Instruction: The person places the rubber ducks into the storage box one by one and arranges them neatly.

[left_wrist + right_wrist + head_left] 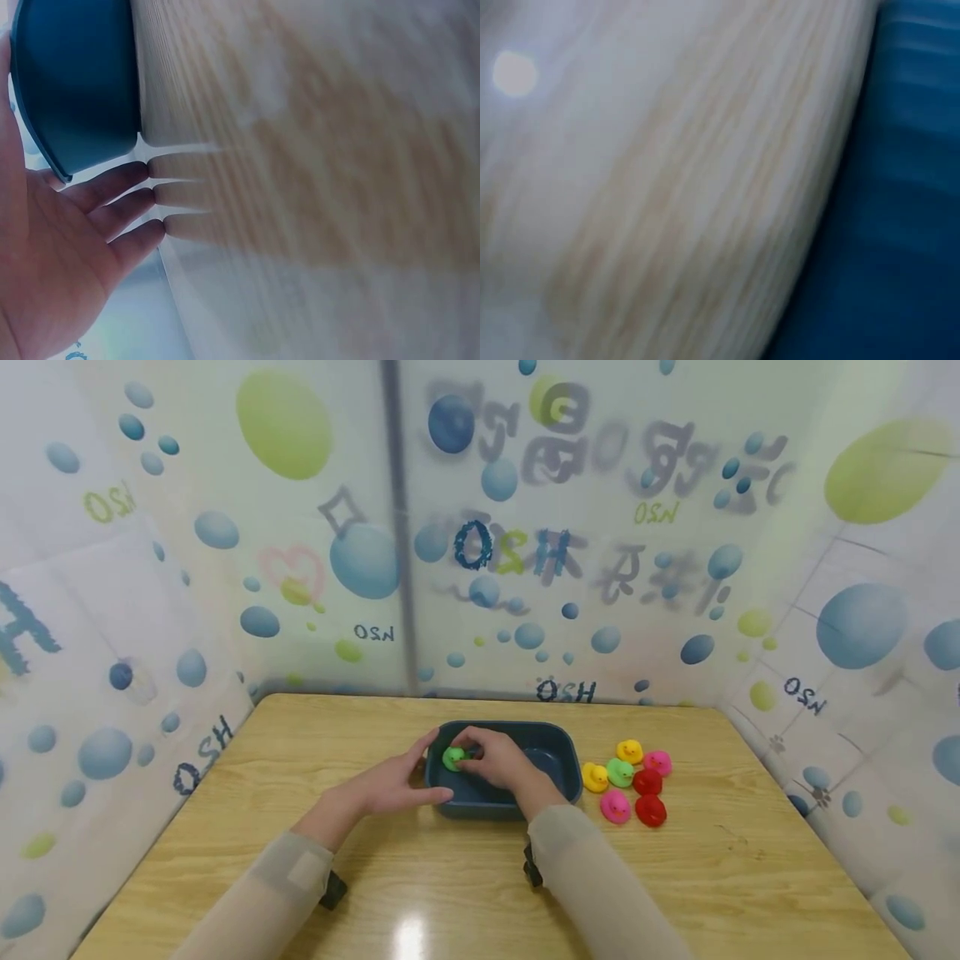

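Currently, green duck is pinched by fingers of right hand inside dark tub, near left end. Tub is flanked by left hand, fingers spread. Progress judged early: seven ducks left outside, on table.

L arm & R arm reach fwd, angled inward. L grip is loose, fingers straight, thumb spread apart. R grip bends over, w/ thumb & fingers curled in a pinch.
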Action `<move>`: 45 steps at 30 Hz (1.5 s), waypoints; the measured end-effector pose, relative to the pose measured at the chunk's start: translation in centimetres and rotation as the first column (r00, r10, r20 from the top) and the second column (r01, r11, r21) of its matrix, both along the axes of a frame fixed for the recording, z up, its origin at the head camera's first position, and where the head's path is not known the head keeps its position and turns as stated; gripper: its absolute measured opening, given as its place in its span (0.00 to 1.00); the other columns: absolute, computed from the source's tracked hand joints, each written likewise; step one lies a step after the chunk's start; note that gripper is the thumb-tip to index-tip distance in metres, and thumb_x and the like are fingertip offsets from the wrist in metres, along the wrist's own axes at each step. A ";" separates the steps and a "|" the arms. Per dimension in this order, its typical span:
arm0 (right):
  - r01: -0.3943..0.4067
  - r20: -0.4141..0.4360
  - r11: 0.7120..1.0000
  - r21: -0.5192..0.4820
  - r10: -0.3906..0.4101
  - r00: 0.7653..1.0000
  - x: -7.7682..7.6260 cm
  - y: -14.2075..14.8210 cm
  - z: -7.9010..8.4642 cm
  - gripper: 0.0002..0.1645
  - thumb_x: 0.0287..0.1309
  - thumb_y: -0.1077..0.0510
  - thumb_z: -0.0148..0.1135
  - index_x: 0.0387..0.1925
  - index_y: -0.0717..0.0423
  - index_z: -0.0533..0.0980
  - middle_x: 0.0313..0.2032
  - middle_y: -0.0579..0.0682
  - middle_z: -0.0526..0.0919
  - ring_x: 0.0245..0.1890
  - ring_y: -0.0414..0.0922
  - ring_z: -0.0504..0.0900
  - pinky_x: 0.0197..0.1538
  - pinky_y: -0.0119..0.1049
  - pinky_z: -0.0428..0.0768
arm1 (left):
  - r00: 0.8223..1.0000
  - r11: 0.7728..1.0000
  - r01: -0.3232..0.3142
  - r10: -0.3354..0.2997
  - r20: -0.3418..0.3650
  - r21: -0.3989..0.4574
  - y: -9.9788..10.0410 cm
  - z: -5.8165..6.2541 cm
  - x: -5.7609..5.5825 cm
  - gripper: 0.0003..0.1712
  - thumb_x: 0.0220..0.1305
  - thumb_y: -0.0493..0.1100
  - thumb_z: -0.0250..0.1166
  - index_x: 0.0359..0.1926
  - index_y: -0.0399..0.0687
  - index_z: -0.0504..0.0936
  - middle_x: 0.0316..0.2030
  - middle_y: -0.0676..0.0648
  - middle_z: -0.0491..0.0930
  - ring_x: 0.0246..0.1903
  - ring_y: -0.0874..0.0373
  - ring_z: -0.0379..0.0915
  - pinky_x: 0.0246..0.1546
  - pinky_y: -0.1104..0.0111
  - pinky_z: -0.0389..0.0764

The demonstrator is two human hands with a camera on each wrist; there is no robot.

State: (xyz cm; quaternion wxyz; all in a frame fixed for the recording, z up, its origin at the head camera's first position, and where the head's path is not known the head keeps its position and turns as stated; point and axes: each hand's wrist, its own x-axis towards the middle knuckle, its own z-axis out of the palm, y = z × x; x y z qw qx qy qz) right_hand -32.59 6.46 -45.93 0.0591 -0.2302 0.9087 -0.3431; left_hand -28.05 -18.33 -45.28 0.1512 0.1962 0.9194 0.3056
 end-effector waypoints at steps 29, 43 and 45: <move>-0.024 0.031 1.000 -0.012 0.025 0.999 -0.1 0.3 0.7 0.20 0.69 0.58 0.76 0.59 0.44 0.84 0.56 0.49 0.88 0.52 0.46 0.85 0.62 0.51 0.83 | 1.000 1.000 0.013 -0.013 -0.010 0.016 -0.1 -0.2 -0.4 0.66 0.68 0.78 0.67 0.91 0.65 0.39 0.75 0.36 0.75 0.75 0.38 0.72 0.77 0.39 0.69; -0.014 0.037 0.999 -0.043 0.015 0.999 2.1 5.6 2.6 0.21 0.74 0.53 0.73 0.65 0.48 0.83 0.60 0.51 0.88 0.47 0.44 0.84 0.54 0.47 0.85 | 1.000 1.000 -0.003 0.003 -0.007 0.002 0.1 -0.1 -0.2 0.66 0.67 0.79 0.66 0.91 0.67 0.38 0.78 0.33 0.71 0.76 0.34 0.70 0.77 0.37 0.67; -0.018 0.038 0.999 -0.039 0.019 0.999 2.3 6.7 2.9 0.21 0.74 0.53 0.72 0.65 0.50 0.83 0.60 0.53 0.88 0.47 0.44 0.84 0.53 0.46 0.85 | 1.000 1.000 -0.008 0.008 -0.005 -0.001 0.2 -0.1 -0.2 0.67 0.67 0.79 0.66 0.91 0.67 0.38 0.78 0.33 0.70 0.77 0.34 0.69 0.77 0.37 0.67</move>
